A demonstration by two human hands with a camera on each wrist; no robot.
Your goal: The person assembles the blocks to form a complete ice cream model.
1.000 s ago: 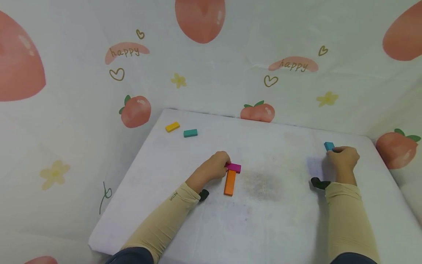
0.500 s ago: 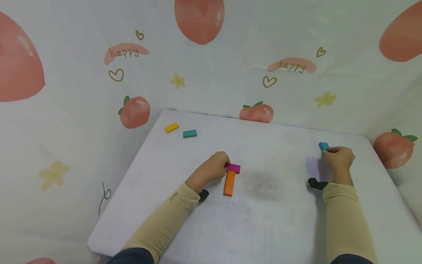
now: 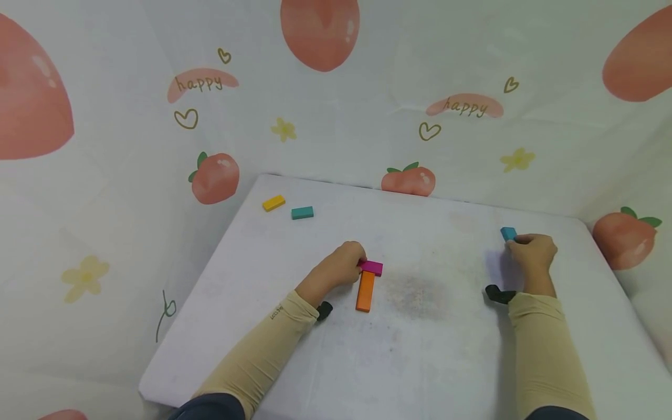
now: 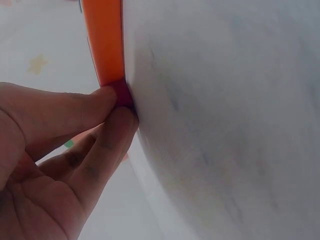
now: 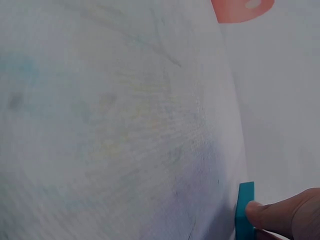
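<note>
My left hand pinches the left end of a magenta block between thumb and fingers. That block lies crosswise at the far end of an orange block, the two forming a T shape. The left wrist view shows thumb and fingertip on the end of the magenta block, with the orange block right against it. At the right side of the table, my right hand grips a blue block. In the right wrist view the thumb presses on the face of this blue block.
A yellow block and a green block lie at the table's back left. The white table has faint stains and meets a peach-printed backdrop along its far edge. Black wrist mounts stick out near the sleeves.
My right hand has moved a little to the left with the blue block in its grip. The left hand has stayed on the magenta block, and the other blocks lie as before.
</note>
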